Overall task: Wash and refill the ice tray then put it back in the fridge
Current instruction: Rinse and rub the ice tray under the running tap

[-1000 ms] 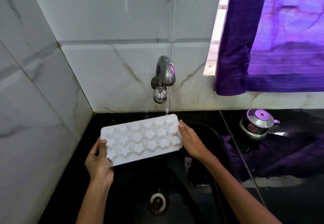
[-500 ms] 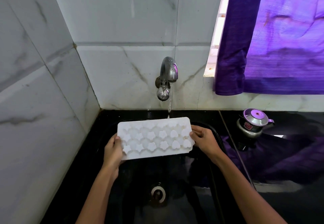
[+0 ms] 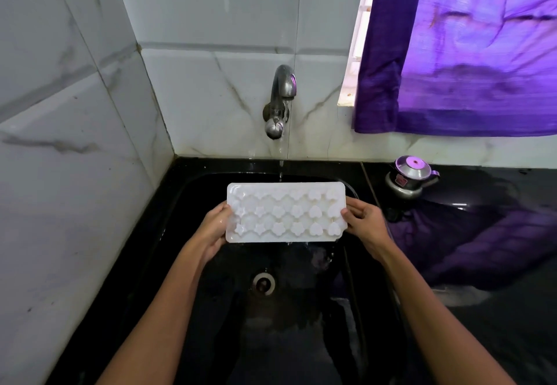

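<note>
Levelled out now from the earlier tilt and centred over the black sink (image 3: 187,203): white ice tray (image 3: 285,212), cavities up, far edge just under the thin stream from the tap (image 3: 281,98). Left hand (image 3: 214,228) gripping the left end, right hand (image 3: 363,222) pinching the right end, thumbs on top. Held flat, likely to fill evenly. Water dripping off the near edge.
</note>
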A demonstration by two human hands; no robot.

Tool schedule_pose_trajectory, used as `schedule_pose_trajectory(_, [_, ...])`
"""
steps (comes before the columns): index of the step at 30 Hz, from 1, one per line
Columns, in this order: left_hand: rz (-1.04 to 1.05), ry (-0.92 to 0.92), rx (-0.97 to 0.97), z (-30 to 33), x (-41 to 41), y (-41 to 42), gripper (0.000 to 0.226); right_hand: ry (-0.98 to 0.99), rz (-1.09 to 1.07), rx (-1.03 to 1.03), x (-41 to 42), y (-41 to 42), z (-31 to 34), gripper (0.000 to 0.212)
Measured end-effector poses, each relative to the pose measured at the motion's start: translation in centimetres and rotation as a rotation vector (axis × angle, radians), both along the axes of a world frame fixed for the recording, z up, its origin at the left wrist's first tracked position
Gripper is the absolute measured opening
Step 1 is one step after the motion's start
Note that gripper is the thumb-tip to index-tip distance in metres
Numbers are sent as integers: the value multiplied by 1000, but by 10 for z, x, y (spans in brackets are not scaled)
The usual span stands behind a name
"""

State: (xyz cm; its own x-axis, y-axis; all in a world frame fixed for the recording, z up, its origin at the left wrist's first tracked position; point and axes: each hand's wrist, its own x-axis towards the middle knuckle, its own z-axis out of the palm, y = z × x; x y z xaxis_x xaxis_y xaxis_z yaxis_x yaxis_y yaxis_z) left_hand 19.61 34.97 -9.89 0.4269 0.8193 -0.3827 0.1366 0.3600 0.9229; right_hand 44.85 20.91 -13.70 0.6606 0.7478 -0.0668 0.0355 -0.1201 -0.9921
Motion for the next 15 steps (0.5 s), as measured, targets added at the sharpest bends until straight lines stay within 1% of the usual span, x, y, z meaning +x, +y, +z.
schedule_pose_trajectory(4, [1, 10, -76, -14, -5, -18, 27, -57, -42, -26, -6, -11, -13, 33])
schedule_pose_trajectory(8, [1, 41, -175, -42, -18, -33, 56, -168, -57, -76, -22, -25, -33, 26])
schedule_pose_trajectory(12, [62, 32, -294, -73, -32, -43, 71, -188, -29, -122, -39, -40, -58, 18])
schedule_pose_trajectory(14, [89, 18, -351, -80, -38, -49, 76, -192, -5, -136, -47, -46, -68, 21])
schedule_pose_trajectory(15, [106, 7, -372, -82, -41, -52, 76, -189, 0, -133, -51, -48, -72, 27])
